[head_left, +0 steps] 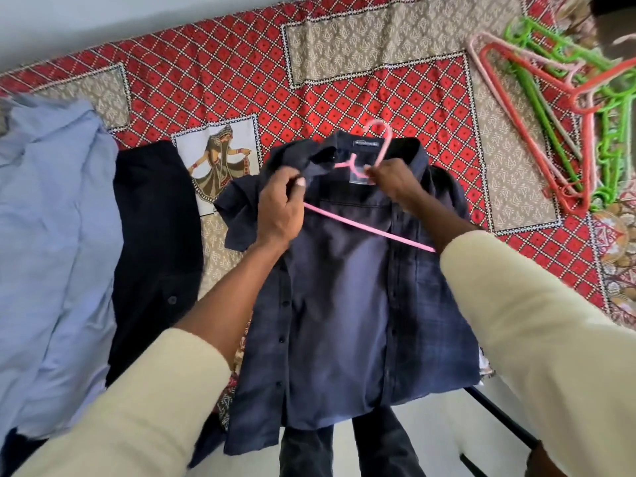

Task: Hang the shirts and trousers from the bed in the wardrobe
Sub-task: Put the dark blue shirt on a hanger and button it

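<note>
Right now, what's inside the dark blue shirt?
A pink hanger lies inside the open dark blue shirt. Its hook pokes out past the collar and its bottom bar shows. The left hand and right hand cover its shoulders, so those can't be seen.

1. We see two arms, each in a long sleeve of plain cream cloth: the left sleeve (137, 401) and the right sleeve (537, 325).
2. Both sleeves look soft and slightly fuzzy, with no print, buttons or cuff trim that we can make out.
3. Each sleeve ends partway along the forearm, leaving the lower forearm and wrist bare.
4. The left hand (280, 204) and the right hand (395, 185) are bare; we make out no rings, watch or gloves.
5. Low in the view we see dark trousers (344, 449) on the legs.
</note>
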`<state>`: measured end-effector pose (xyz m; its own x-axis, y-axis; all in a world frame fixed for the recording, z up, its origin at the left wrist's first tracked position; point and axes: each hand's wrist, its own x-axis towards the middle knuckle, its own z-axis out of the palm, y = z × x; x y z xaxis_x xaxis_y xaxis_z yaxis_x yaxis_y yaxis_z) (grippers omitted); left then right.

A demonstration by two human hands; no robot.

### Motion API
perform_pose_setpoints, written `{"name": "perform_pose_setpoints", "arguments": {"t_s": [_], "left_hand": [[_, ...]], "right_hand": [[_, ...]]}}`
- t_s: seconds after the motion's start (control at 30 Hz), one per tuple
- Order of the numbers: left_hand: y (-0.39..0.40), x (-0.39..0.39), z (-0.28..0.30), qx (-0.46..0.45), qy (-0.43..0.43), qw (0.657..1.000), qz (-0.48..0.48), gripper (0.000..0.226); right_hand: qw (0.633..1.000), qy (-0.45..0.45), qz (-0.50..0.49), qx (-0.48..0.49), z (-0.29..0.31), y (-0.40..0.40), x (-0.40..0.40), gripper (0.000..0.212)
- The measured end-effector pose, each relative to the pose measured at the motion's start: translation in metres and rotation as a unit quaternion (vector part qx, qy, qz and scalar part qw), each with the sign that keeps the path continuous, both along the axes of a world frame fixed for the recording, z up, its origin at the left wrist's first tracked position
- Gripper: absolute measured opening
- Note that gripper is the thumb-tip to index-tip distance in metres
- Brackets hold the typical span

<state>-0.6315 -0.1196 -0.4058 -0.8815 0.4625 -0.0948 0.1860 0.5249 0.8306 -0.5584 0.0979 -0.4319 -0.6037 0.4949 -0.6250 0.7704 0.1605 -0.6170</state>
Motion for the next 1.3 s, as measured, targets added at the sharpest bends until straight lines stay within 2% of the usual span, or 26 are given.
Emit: {"name": "perform_pose_setpoints", "arguments": {"t_s": [0.1, 0.13, 0.17, 0.23, 0.27, 0.33, 0.43, 0.47, 0.53, 0.63, 0.73, 0.8, 0.87, 0.9, 0.97, 1.03, 1.13, 1.2, 1.3], "left_hand": [[-0.017, -0.005, -0.014, -0.128, -0.101, 0.980, -0.110, 0.030], [-0.021, -0.007, -0.019, -0.152, -0.089, 0.978, -0.112, 0.029], [-0.023, -0.008, -0.022, -0.159, -0.035, 0.980, -0.109, 0.027], [-0.017, -0.008, -0.028, -0.130, 0.080, 0.982, -0.113, 0.019], [-0.007, -0.006, -0.028, -0.104, 0.106, 0.981, -0.123, 0.015], [0.020, -0.004, -0.031, -0.095, 0.133, 0.975, -0.149, 0.024], [0.057, -0.013, -0.036, -0.182, 0.138, 0.962, -0.151, 0.051], [0.069, -0.020, -0.038, -0.209, 0.126, 0.958, -0.150, 0.052], [0.086, -0.036, -0.041, -0.237, 0.113, 0.951, -0.163, 0.038], [0.101, -0.054, -0.045, -0.268, 0.121, 0.939, -0.179, 0.024], [0.106, -0.057, -0.052, -0.333, 0.140, 0.906, -0.222, 0.031], [0.107, -0.055, -0.056, -0.366, 0.144, 0.882, -0.261, 0.037], [0.104, -0.050, -0.060, -0.356, 0.144, 0.880, -0.280, 0.040], [0.101, -0.049, -0.062, -0.347, 0.148, 0.878, -0.293, 0.040], [0.094, -0.048, -0.065, -0.333, 0.162, 0.874, -0.315, 0.034], [0.089, -0.050, -0.064, -0.306, 0.167, 0.889, -0.298, 0.026], [0.090, -0.054, -0.061, -0.276, 0.150, 0.923, -0.224, 0.025], [0.095, -0.056, -0.059, -0.292, 0.156, 0.920, -0.211, 0.025], [0.103, -0.056, -0.058, -0.326, 0.157, 0.910, -0.200, 0.026]], "right_hand": [[0.998, 0.012, 0.037, 0.050, -0.006, -0.015, -0.035, 0.029], [0.997, 0.017, 0.042, 0.059, -0.008, -0.016, -0.041, 0.029], [0.997, 0.020, 0.050, 0.064, -0.009, -0.015, -0.046, 0.029], [0.995, 0.020, 0.077, 0.062, -0.011, -0.010, -0.053, 0.026], [0.995, 0.017, 0.087, 0.049, -0.012, -0.008, -0.055, 0.021], [0.996, 0.018, 0.087, -0.016, -0.010, -0.004, -0.058, 0.018], [0.992, 0.008, 0.108, -0.064, -0.007, 0.009, -0.053, 0.025], [0.989, 0.003, 0.127, -0.070, -0.005, 0.015, -0.049, 0.026], [0.979, -0.009, 0.190, -0.074, 0.000, 0.024, -0.040, 0.028], [0.956, -0.065, 0.287, 0.008, -0.004, 0.034, -0.027, 0.030], [0.928, -0.101, 0.329, 0.142, -0.011, 0.041, -0.014, 0.031], [0.892, -0.099, 0.345, 0.276, -0.013, 0.042, -0.004, 0.031], [0.861, -0.110, 0.320, 0.381, -0.011, 0.042, 0.010, 0.037], [0.858, -0.131, 0.288, 0.404, -0.011, 0.042, 0.018, 0.040], [0.862, -0.193, 0.231, 0.408, -0.010, 0.045, 0.036, 0.041], [0.889, -0.222, 0.170, 0.363, -0.006, 0.046, 0.049, 0.037], [0.919, -0.167, 0.116, 0.339, 0.000, 0.044, 0.064, 0.028], [0.915, -0.095, 0.117, 0.374, 0.002, 0.045, 0.071, 0.029], [0.908, -0.016, 0.105, 0.405, 0.003, 0.049, 0.078, 0.053]]}}
